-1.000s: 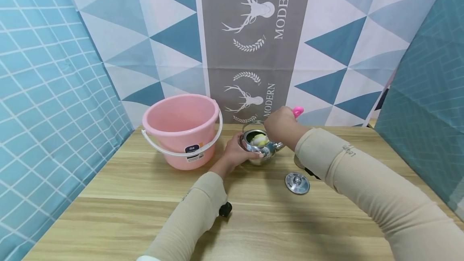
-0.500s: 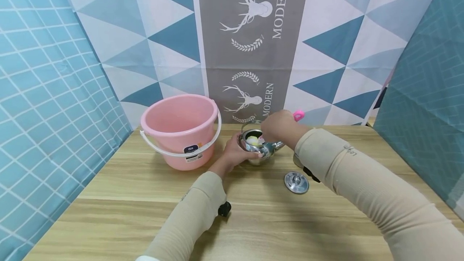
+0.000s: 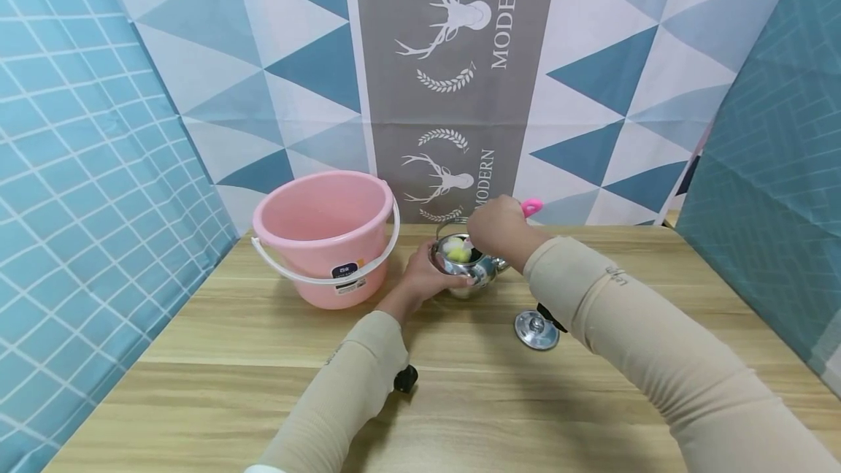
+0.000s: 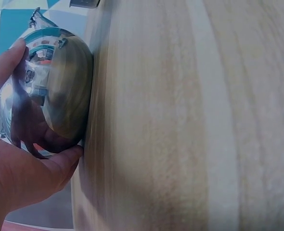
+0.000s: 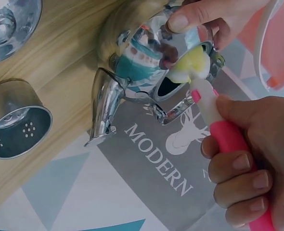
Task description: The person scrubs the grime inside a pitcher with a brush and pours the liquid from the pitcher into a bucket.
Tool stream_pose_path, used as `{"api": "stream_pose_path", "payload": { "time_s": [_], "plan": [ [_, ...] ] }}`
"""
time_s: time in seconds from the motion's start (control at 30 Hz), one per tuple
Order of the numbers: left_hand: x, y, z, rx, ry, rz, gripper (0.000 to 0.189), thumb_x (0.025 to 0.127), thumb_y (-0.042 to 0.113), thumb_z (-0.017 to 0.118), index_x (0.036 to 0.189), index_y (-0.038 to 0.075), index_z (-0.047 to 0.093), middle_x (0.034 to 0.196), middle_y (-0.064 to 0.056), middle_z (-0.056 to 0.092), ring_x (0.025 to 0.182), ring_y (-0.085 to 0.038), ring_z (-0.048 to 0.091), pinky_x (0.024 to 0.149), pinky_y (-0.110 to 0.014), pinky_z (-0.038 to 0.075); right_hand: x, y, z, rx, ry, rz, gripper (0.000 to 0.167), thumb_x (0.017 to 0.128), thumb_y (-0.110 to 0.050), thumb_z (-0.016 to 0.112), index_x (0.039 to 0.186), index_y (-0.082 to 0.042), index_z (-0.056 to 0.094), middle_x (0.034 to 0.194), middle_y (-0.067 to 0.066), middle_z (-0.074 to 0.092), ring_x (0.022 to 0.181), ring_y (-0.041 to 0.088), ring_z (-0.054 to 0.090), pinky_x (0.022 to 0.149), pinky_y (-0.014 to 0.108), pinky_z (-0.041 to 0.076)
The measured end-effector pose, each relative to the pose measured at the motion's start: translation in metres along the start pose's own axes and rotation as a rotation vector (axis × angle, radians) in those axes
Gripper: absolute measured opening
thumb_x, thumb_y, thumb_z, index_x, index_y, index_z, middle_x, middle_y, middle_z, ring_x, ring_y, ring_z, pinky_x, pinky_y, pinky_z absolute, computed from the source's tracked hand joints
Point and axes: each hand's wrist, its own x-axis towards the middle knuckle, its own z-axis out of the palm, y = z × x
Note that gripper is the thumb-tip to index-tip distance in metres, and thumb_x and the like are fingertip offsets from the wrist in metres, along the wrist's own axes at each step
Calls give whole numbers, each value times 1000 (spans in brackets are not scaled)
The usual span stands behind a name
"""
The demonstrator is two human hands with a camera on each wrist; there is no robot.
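My left hand (image 3: pixel 423 274) grips the side of a shiny steel teapot (image 3: pixel 485 276), its thumb toward the front. The lid is off, and the pot's mouth faces up, slightly tilted. In the left wrist view, fingers and thumb spread around the rounded teapot body (image 4: pixel 67 86). My right hand (image 3: pixel 501 228) holds a sponge brush (image 5: pixel 228 139) by its pink handle, fingers wrapped round it. The brush's yellow and white sponge head (image 5: pixel 192 63) sits in the teapot's opening. The spout (image 5: pixel 106 106) points to the right in the head view.
A pink bucket (image 3: pixel 322 261) with a white handle stands left of the teapot. The steel lid (image 3: pixel 536 331) lies on the wooden table (image 3: pixel 499 414) to the right, near a perforated steel strainer (image 5: pixel 19 120). A patterned cloth (image 3: pixel 453 108) hangs behind.
The sponge head has shifted left within the teapot's mouth, and my right hand has moved slightly left with the brush. My left hand keeps its grip on the teapot.
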Motion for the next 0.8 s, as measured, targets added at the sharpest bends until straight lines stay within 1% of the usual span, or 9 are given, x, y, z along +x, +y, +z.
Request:
{"api": "stream_pose_path", "payload": {
  "time_s": [0.13,0.27,0.37,0.47,0.7,0.8],
  "plan": [
    [1,0,1,3,4,3,110,59,23,95,148,9,33,139,-13,45,125,-27,44,108,-38,35,2,1,4,8,5,42,16,95,-20,57,91,-13,71,81,3,63,71,17,56,56,30,49],
    [0,0,1,4,8,9,110,58,24,96,148,9,34,139,-12,46,124,-26,45,108,-38,35,2,3,9,22,0,75,22,98,-26,54,91,-12,69,77,3,61,66,16,53,53,28,45],
    [0,0,0,-2,9,17,106,58,23,96,145,10,38,136,-11,48,123,-26,46,106,-38,36,1,4,11,10,0,70,28,99,-34,54,90,-12,69,75,3,60,64,16,53,53,30,44],
    [0,0,0,-5,16,22,103,58,21,96,143,10,40,135,-11,50,122,-26,47,106,-38,37,0,4,11,-12,6,54,32,98,-37,54,89,-11,70,73,2,60,64,16,54,55,31,46],
    [0,-1,0,-17,13,29,98,58,20,96,140,10,43,132,-9,51,120,-25,48,104,-37,38,-3,3,8,-38,2,37,33,98,-36,54,95,-7,71,78,6,64,67,20,58,59,36,52],
    [0,-1,0,-22,10,30,97,58,20,95,139,10,43,131,-9,51,119,-24,48,104,-37,39,-5,3,7,-42,1,29,33,98,-35,55,94,-7,71,79,6,64,68,21,59,59,37,53]
  ]
}}
